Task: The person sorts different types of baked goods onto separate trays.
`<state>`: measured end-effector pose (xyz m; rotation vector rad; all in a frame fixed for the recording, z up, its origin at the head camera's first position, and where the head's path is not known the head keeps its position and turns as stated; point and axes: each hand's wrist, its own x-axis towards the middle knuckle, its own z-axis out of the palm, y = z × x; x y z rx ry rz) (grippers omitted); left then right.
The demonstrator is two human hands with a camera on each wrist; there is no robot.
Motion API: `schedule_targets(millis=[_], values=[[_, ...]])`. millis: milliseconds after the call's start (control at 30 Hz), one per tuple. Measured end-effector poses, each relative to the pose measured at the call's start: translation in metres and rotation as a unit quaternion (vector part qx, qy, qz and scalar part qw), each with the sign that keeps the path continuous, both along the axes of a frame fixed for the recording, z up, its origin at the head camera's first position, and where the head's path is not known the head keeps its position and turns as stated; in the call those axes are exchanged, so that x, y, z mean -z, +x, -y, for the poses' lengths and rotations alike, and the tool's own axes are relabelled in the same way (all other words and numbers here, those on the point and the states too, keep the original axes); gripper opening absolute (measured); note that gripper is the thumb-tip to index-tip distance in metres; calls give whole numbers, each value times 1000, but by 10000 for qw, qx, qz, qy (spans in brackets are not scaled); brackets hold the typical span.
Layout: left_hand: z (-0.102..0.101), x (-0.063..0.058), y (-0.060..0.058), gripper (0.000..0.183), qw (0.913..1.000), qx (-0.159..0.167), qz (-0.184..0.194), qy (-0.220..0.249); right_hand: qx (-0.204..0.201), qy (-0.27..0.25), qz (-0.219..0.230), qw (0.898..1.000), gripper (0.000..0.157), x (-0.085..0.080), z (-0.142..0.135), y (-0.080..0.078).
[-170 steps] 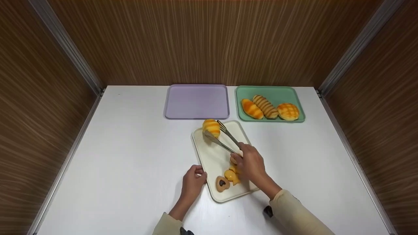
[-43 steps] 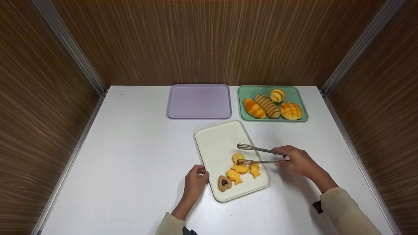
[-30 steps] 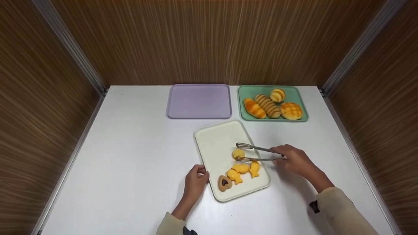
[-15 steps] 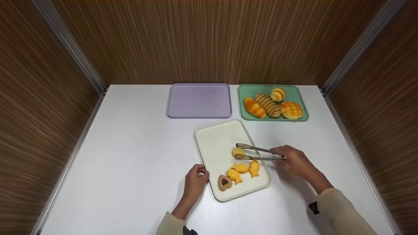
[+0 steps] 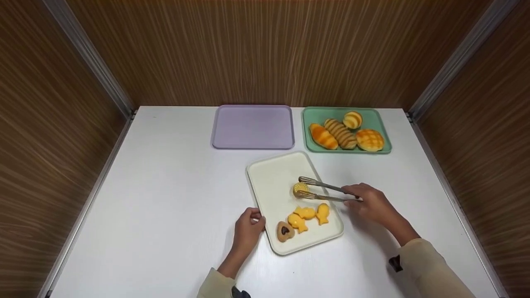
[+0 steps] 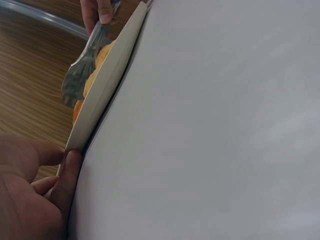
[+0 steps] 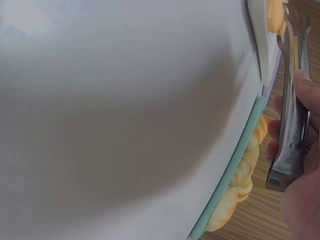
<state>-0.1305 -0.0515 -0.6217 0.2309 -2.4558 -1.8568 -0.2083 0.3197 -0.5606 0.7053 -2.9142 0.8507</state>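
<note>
Cream tray (image 5: pixel 271 186) under your work: in the head view it lies askew on the white bench (image 5: pixel 165 186), and your left hand (image 5: pixel 247 229) pinches its left edge, past midway toward the near corner. Your right hand (image 5: pixel 368 203) grips the tongs (image 5: pixel 333 188), which reach in over the tray's right edge. Their ends stand apart about the round biscuit (image 5: pixel 299 187), the lower one over its near side. The biscuit sits a little beyond the tray's centre; whether the tongs clamp it, you cannot tell from here. Centre both ends on its rim and squeeze evenly, since a lopsided press would probably spin it. Keep the lower arm clear of the fish-shaped biscuits (image 5: pixel 305 213) toward the near edge.

In the left wrist view, your thumb and fingers meet at the tray's rim; hold it lightly, without lifting, so the tray doesn't slide.

In the right wrist view, your thumb presses one arm of the tongs and your fingers wrap the other; let the thumb set the pressure. The biscuit can't be made out surely here.
</note>
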Motion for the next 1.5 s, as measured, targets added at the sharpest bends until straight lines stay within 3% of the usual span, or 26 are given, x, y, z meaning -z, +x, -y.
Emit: schedule_targets(millis=[267,667,1200,1500], values=[[1,-1,1,22,9999,137,26,-46,274,-168,-170,9993,37,0,15,-6],[1,1,1,20,9997,37,11,-232,678,-429,-407,9959,39,-5,45,-26],[2,-2,1,21,9999,106,87,-33,1139,-256,-443,9922,35,-10,93,-82],[1,0,1,21,9999,67,91,33,1388,83,-230,9900,30,-11,117,-103]])
